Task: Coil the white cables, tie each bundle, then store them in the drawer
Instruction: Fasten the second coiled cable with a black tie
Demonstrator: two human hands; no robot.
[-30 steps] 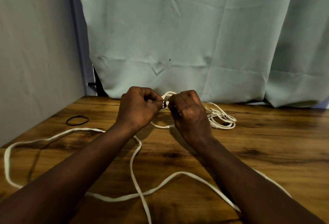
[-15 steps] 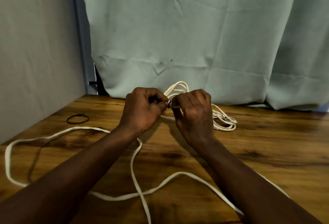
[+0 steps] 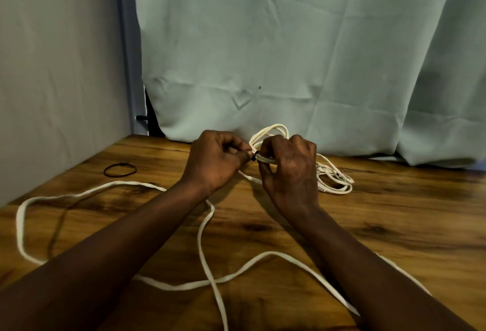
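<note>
Both hands meet at frame center, raised over the far part of the wooden table (image 3: 394, 225). The left hand (image 3: 215, 159) has its fingers curled in, thumb and forefinger tips pinching a small black tie (image 3: 254, 156) right at the bundle. The right hand (image 3: 289, 170) has its fingers curled round the gathered strands of the coiled white cable (image 3: 268, 130); the loops stick up above its knuckles, strands cross under the fingers. The two hands are almost touching at the tie. More thin white loops (image 3: 335, 180) lie on the table just right of the right hand, partly hidden behind it; can't tell if they are the same bundle. A loose flat white cable (image 3: 205, 228) sprawls uncoiled over the near table, from the left edge, under both forearms, crossing itself at lower center and running out toward lower right. A spare black elastic band (image 3: 120, 169) lies flat at left center, well apart from the hands. Pale green curtain (image 3: 289, 54) hangs behind the table, grey wall (image 3: 52, 67) at left. No drawer in view.
</note>
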